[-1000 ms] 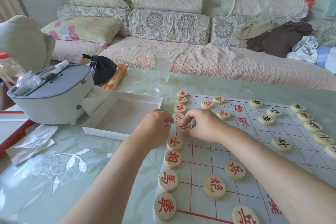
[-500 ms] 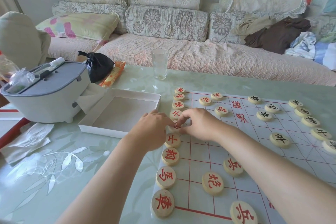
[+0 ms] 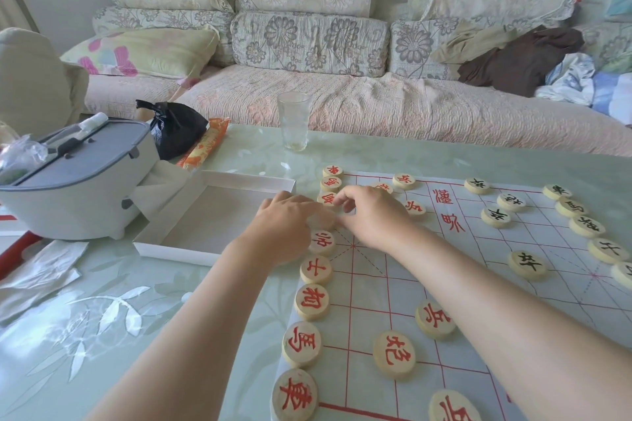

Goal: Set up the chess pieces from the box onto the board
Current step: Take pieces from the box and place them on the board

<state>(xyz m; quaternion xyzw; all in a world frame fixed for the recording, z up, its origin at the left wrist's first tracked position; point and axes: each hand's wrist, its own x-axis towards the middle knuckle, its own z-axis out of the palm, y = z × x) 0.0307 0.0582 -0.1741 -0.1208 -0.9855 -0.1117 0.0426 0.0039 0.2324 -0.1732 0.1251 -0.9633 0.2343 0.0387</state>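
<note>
Looks like squaring up the red back row (image 3: 315, 271) on the board (image 3: 371, 287), left hand (image 3: 290, 229) and right hand (image 3: 371, 215) curled close together; can't tell what either pinches.

The board (image 3: 369, 284) lies on the right half of the tabletop (image 3: 102, 335), with the box (image 3: 219, 215) just beside its left edge. One row of pieces (image 3: 311, 301) runs along the board's left edge and another row (image 3: 586, 225) along its right edge. A glass (image 3: 293, 121) stands near the tabletop's far edge, behind the board's far left corner. A lidded tub (image 3: 78, 188) sits at the left edge, left of the box.
</note>
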